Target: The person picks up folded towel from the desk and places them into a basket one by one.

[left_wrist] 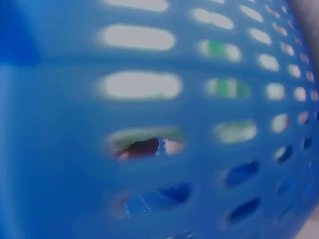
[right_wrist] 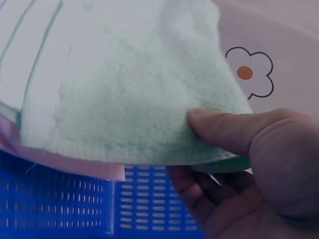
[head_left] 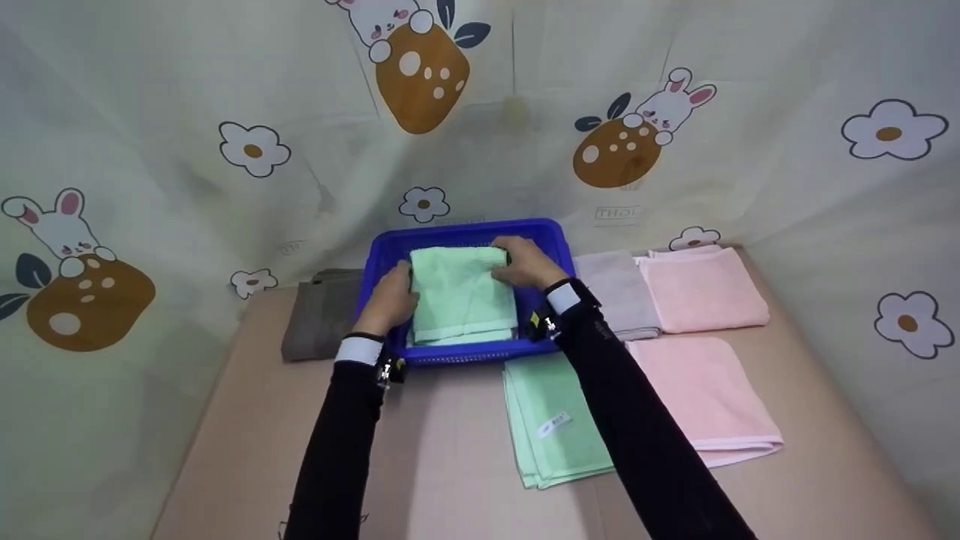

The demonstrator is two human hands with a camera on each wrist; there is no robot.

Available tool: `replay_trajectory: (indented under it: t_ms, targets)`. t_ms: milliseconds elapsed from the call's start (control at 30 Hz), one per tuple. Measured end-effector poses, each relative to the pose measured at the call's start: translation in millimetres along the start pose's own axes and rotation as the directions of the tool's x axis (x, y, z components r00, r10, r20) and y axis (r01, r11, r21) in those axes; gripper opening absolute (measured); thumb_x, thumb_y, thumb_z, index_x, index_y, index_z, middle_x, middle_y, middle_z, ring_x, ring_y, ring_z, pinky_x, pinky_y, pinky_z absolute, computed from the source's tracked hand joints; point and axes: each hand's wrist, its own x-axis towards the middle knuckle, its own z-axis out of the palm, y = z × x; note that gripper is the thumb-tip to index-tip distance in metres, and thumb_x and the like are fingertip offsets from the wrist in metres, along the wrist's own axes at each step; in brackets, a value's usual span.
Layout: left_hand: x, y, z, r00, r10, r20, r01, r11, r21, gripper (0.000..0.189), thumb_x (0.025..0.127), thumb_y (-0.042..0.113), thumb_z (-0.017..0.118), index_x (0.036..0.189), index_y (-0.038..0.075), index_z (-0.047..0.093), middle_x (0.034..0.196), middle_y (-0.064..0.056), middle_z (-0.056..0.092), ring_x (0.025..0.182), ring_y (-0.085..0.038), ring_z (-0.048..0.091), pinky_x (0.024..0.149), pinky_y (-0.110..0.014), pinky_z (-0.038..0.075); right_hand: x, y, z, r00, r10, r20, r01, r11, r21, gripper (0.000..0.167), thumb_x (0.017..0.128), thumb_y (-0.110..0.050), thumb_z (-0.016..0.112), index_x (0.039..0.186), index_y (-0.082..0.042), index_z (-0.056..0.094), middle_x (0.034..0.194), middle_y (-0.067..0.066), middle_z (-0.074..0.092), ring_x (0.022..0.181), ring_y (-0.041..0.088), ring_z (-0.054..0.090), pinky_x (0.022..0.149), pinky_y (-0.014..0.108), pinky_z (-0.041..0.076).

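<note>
A folded light green towel [head_left: 463,292] is held over the blue plastic basket [head_left: 461,358], between my two hands. My right hand [head_left: 529,262] pinches its right edge; in the right wrist view the thumb [right_wrist: 219,127] lies on top, fingers beneath. At the towel's left edge my left hand [head_left: 391,300] grips it. In the left wrist view the basket's slotted wall [left_wrist: 65,139] fills the picture and hides most of that hand. Beneath the green towel, a strip of pink cloth [right_wrist: 84,167] shows in the right wrist view.
A dark grey folded cloth [head_left: 319,319] lies left of the basket. To the right are a light grey cloth [head_left: 611,289], two pink towels, one behind [head_left: 705,289] and one in front, and a green towel [head_left: 555,427] with a white label. A patterned curtain [head_left: 510,165] hangs behind the table.
</note>
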Motion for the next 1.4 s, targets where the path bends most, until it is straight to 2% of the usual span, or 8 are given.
replay_trajectory:
  t_ms: [133,300,400,533,667,833,1200,1400]
  targets:
    - [-1.5,-4.1,6.1,1.0,0.015,-0.001,-0.015,0.998,-0.061,0.067,0.095,-0.003,0.056,0.157,-0.008,0.03,0.132,-0.031,0.059,0.122,-0.041,0.057,0.104,-0.054,0.047,2.2,1,2,0.998,0.045,0.048,-0.046,0.999,0.005,0.06,0.096,-0.008,0.07,0.151,-0.005,0.05,0.154,0.019,0.051,0.144,0.035,0.046,0.117,0.048,0.04]
    - [-3.5,-7.8,13.2,0.998,0.046,0.031,-0.046,0.999,0.004,0.05,0.091,-0.008,0.056,0.141,-0.003,0.054,0.11,-0.024,0.062,0.098,-0.033,0.055,0.087,-0.049,0.048,2.1,8,5,0.992,0.054,0.11,-0.061,0.996,0.06,0.066,0.099,-0.013,0.068,0.159,-0.009,0.041,0.166,0.014,0.037,0.156,0.033,0.03,0.125,0.048,0.029]
    - [-5.2,-8.7,15.6,0.998,0.031,0.058,-0.033,0.999,0.033,0.043,0.09,-0.009,0.054,0.132,-0.002,0.061,0.104,-0.021,0.061,0.092,-0.03,0.053,0.084,-0.048,0.048,1.4,14,8,0.989,0.051,0.136,-0.062,0.995,0.078,0.064,0.101,-0.014,0.065,0.159,-0.011,0.04,0.167,0.013,0.035,0.157,0.033,0.026,0.126,0.05,0.026]
    - [-7.9,-8.4,16.8,0.992,-0.013,0.123,0.009,0.999,0.04,0.048,0.088,-0.006,0.054,0.135,-0.001,0.058,0.124,-0.025,0.061,0.101,-0.032,0.054,0.09,-0.047,0.048,0.3,22,12,0.98,0.079,0.182,-0.085,0.996,0.023,0.059,0.101,-0.015,0.065,0.157,-0.014,0.046,0.166,0.014,0.036,0.156,0.034,0.027,0.124,0.051,0.029]
    - [-10.2,-8.1,16.6,0.974,-0.058,0.219,0.047,0.997,0.057,0.062,0.083,-0.003,0.06,0.144,0.001,0.051,0.15,-0.028,0.045,0.116,-0.036,0.051,0.094,-0.047,0.049,-0.5,24,15,0.973,0.076,0.22,-0.065,0.996,-0.059,0.06,0.099,-0.014,0.066,0.156,-0.014,0.048,0.166,0.015,0.037,0.156,0.034,0.028,0.124,0.05,0.029]
    - [-10.3,-7.2,16.3,0.956,-0.078,0.283,0.051,0.993,0.102,0.068,0.082,-0.002,0.061,0.148,0.002,0.046,0.152,-0.027,0.045,0.121,-0.034,0.048,0.103,-0.049,0.046,-2.3,24,16,0.957,0.112,0.269,-0.069,0.984,-0.165,0.066,0.1,-0.015,0.066,0.16,-0.017,0.04,0.17,0.016,0.026,0.159,0.034,0.019,0.127,0.051,0.024]
    - [-5.5,-9.8,17.5,0.949,-0.079,0.306,0.038,0.99,0.135,0.065,0.082,-0.002,0.061,0.147,0.0,0.049,0.148,-0.027,0.048,0.118,-0.033,0.049,0.101,-0.047,0.046,5.1,26,20,0.939,0.172,0.297,-0.097,0.963,-0.25,0.072,0.1,-0.024,0.064,0.164,-0.023,0.031,0.171,0.016,0.023,0.159,0.034,0.019,0.126,0.052,0.025]
    - [-4.0,-10.6,16.7,0.945,-0.072,0.319,0.023,0.988,0.155,0.065,0.084,-0.001,0.06,0.147,-0.001,0.049,0.149,-0.028,0.048,0.121,-0.033,0.049,0.106,-0.049,0.046,7.2,24,19,0.93,0.2,0.308,-0.116,0.955,-0.271,0.073,0.101,-0.028,0.063,0.165,-0.026,0.028,0.171,0.014,0.025,0.16,0.033,0.016,0.127,0.053,0.022]
